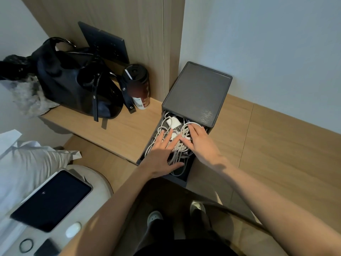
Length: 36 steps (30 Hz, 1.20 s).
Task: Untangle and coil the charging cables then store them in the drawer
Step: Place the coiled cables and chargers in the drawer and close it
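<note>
Charging cables fill the drawer under the left hand and right hand, both spread flat.

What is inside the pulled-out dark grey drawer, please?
A tangled heap of white charging cables and white plug adapters fills the dark grey drawer. The left hand and right hand lie spread on the heap, hiding part of it; the drawer's rear is under the grey cabinet top.

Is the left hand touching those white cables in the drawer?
Touching. Head view: the left hand lies, fingers spread, on the tangled cables in the open drawer.
</note>
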Motion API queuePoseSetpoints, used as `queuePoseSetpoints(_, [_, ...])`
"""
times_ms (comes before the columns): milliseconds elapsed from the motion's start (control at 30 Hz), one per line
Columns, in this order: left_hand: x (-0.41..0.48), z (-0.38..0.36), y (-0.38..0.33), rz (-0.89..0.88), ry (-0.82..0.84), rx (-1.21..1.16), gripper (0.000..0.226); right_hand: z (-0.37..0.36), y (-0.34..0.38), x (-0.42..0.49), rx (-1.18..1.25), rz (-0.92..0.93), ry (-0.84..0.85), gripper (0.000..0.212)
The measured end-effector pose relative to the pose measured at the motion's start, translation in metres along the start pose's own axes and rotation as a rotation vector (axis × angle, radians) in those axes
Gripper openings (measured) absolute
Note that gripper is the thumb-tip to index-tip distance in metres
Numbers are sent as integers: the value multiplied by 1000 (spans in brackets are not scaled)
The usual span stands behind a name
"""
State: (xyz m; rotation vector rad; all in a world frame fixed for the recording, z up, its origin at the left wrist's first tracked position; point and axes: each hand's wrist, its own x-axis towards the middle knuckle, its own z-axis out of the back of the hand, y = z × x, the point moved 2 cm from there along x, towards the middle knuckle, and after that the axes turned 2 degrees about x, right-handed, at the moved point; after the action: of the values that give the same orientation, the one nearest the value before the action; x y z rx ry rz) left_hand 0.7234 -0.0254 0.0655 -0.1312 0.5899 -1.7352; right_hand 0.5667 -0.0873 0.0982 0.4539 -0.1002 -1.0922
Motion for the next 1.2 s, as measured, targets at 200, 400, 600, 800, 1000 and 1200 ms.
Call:
queuePoseSetpoints(200, [-6,14,5,-42,129,76,110,-12,3,-20,48,-33,-184,72])
queuePoseSetpoints(400, [-3,12,12,-73,101,147,103,-16,5,-18,-49,-84,-179,77])
queuePoseSetpoints(600, [3,16,17,-118,151,206,103,-20,5,-16,-154,-50,-157,69])
queuePoseSetpoints(800, [10,17,16,-106,200,240,109,-21,1,-12,-236,-27,-130,71])
queuePoseSetpoints(1000, [13,13,15,-114,119,289,110,-16,-1,-5,-270,-31,-19,67])
queuePoseSetpoints(1200, [13,10,11,-85,53,276,111,-17,1,-13,-183,-50,-35,63])
